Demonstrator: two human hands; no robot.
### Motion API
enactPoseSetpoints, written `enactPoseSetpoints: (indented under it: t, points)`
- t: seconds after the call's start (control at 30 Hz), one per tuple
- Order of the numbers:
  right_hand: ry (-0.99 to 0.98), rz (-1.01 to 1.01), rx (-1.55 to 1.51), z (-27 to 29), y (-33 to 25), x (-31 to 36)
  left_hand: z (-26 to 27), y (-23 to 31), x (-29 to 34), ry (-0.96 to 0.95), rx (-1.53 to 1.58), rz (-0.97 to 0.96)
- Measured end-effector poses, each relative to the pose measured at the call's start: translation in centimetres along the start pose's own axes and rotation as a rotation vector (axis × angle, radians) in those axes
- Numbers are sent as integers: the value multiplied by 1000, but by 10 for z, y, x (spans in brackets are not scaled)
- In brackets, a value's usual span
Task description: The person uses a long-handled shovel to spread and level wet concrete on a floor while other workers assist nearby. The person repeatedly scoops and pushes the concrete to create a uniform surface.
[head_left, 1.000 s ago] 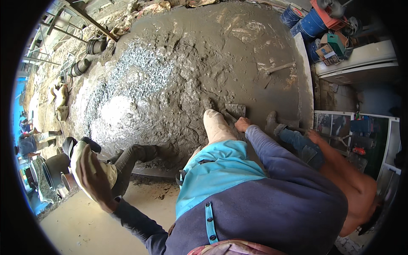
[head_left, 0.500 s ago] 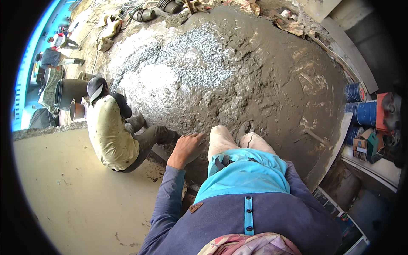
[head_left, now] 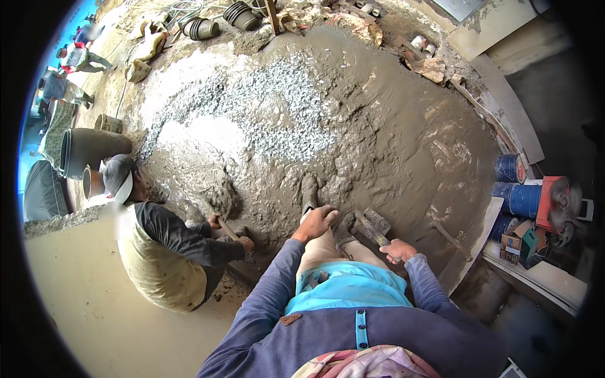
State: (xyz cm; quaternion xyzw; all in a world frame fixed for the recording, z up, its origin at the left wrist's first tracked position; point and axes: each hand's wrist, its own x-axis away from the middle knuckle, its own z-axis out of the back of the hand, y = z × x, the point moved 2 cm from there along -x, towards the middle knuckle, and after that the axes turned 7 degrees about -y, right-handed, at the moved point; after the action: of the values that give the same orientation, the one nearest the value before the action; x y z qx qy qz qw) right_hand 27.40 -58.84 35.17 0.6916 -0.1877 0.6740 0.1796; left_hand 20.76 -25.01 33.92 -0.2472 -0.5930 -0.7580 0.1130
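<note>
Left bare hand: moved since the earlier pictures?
Yes, rightward: the left bare hand went from below the left side of the grey gravel patch to below its right side.

The right hand covers part of the tool handle. Left of the left hand, the far end of a co-worker's tool blurs into the mud; farther left, distant people are too small to read. Below both hands, the picture's edge cuts off the scarf.
</note>
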Motion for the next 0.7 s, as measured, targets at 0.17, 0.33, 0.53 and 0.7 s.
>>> enactPoseSetpoints:
  t: [0.17,0.33,0.53,0.7]
  points:
    - [35,50,123,-45,-60,60,-74,-91,-101,-72,600,618]
    - [121,-69,311,-65,-37,68,-92,-158,-185,19,1452,775]
    - [422,315,66,-111,-114,-150,43,-227,-316,441,1032,699]
    - [419,599,-138,-74,-315,-371,256,-244,-470,618,675,270]
